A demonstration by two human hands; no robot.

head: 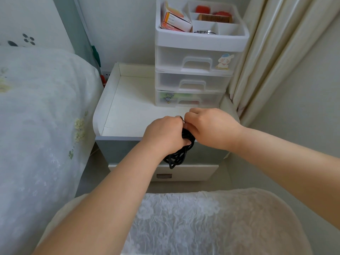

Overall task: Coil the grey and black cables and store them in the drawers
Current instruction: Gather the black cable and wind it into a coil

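A black cable (177, 156), bundled in several loops, hangs below my two hands at the front edge of the white nightstand (132, 111). My left hand (164, 132) grips the top of the bundle from the left. My right hand (209, 126) grips it from the right, fingers curled over the cable. The upper part of the bundle is hidden between my hands. A white three-drawer organiser (193, 76) stands at the back right of the nightstand with all its drawers shut. No grey cable is in view.
The organiser's top tray (201, 36) holds boxes, a comb and small items. A bed (36, 116) lies on the left and a curtain (266, 61) hangs on the right. The nightstand's own lower drawer (184, 173) is shut. White fabric (202, 223) covers my lap.
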